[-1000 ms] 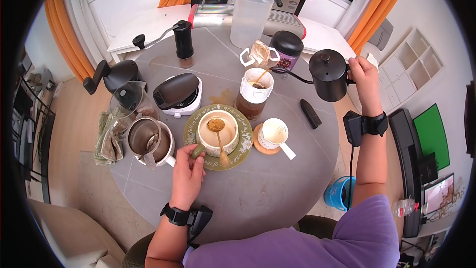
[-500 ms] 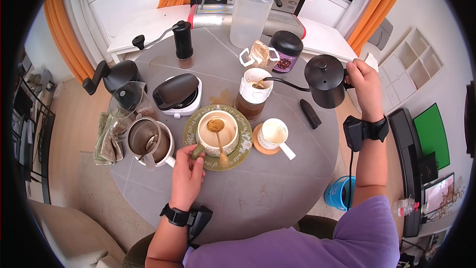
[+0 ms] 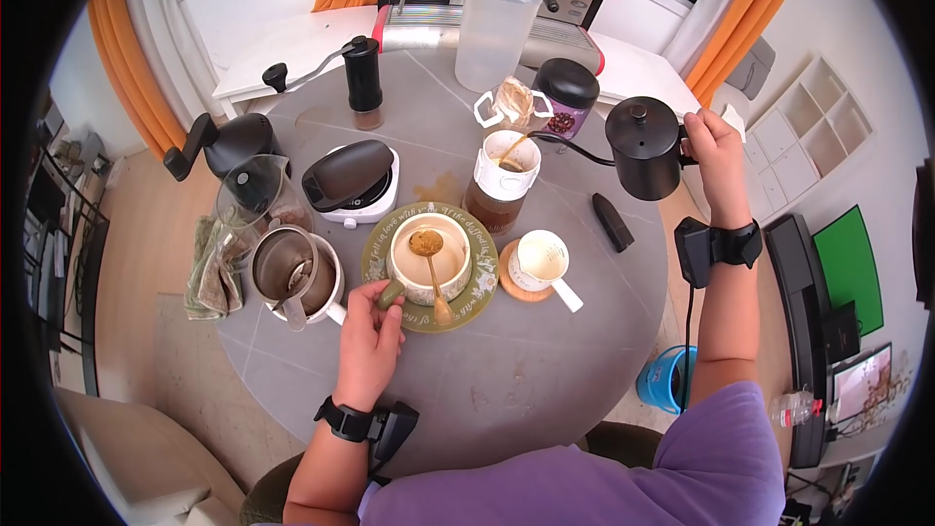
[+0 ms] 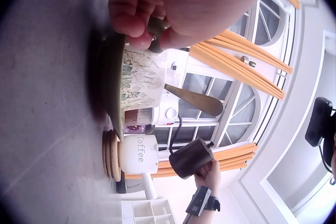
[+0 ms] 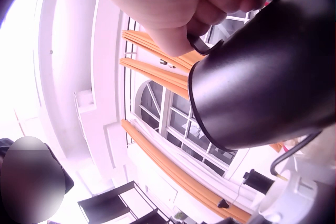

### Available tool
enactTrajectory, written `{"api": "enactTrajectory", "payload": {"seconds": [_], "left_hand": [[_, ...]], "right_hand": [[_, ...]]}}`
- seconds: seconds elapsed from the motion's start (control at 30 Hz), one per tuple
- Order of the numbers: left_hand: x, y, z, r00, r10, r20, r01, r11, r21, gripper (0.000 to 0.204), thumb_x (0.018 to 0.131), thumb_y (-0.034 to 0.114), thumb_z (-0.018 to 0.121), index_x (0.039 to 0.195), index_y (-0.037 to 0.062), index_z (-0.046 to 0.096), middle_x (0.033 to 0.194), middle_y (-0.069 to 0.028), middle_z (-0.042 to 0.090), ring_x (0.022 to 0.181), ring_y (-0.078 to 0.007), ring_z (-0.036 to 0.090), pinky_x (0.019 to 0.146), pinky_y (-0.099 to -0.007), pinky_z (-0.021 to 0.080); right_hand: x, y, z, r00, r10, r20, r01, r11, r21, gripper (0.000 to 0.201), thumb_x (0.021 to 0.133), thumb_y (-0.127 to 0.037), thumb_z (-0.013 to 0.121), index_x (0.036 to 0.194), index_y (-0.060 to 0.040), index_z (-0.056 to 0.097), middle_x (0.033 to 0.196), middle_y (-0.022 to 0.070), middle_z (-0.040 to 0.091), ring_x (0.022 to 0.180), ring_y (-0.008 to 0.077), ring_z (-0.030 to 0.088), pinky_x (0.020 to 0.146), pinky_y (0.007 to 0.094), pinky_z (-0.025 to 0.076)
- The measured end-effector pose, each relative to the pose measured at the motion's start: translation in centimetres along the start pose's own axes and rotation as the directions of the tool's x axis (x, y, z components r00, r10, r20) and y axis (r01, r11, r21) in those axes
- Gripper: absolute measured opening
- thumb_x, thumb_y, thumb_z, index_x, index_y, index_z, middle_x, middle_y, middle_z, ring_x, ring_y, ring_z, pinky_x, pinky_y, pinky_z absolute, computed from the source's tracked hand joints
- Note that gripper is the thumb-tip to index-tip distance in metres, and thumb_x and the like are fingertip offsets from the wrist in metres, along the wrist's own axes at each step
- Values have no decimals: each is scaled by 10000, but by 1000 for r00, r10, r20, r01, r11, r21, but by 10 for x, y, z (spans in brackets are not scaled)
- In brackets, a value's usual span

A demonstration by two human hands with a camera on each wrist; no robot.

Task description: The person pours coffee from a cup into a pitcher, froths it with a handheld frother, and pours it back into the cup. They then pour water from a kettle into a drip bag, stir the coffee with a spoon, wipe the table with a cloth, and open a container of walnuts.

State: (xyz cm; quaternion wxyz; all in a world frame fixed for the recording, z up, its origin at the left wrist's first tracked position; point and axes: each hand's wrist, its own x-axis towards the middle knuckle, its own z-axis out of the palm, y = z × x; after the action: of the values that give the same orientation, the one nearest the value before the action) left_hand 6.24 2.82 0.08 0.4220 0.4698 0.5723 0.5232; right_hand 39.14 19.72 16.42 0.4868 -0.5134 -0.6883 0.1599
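Observation:
My right hand (image 3: 717, 168) grips the handle of a black gooseneck kettle (image 3: 647, 151), held up with its spout over a white filter holder (image 3: 506, 168) on a glass of brown liquid (image 3: 492, 209). A thin brownish stream shows at the spout tip. With my left hand (image 3: 368, 349) I pinch the green handle of a patterned cup (image 3: 429, 268), which stands on a green saucer (image 3: 478, 306). A gold spoon (image 3: 435, 284) holding brown powder lies across the cup. In the right wrist view, my fingers curl round the handle of the kettle (image 5: 262, 71).
Right of the saucer, a small white handled cup (image 3: 538, 263) stands on a wooden coaster. A scale (image 3: 368, 197), a steel pitcher (image 3: 282, 268) and a glass jug (image 3: 255, 197) are at the left. Behind stand a grinder (image 3: 363, 78), a dark-lidded jar (image 3: 565, 97) and a tall plastic pitcher (image 3: 494, 34).
The kettle moved left and slightly down, then back right and up, its spout shifting over the filter holder. My left hand stays at the cup handle.

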Motion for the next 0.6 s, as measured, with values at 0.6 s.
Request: {"api": "enactTrajectory", "payload": {"seconds": [0.6], "left_hand": [[-1, 4, 0, 1000, -6, -2, 6, 1000, 22, 255, 865, 22, 477, 1104, -7, 394, 908, -59, 567, 592, -72, 495, 513, -202, 431]], "right_hand": [[-7, -16, -3, 998, -9, 55, 10, 1000, -19, 318, 859, -201, 524, 607, -28, 437, 550, -29, 391, 539, 55, 367, 502, 218, 313]]}}
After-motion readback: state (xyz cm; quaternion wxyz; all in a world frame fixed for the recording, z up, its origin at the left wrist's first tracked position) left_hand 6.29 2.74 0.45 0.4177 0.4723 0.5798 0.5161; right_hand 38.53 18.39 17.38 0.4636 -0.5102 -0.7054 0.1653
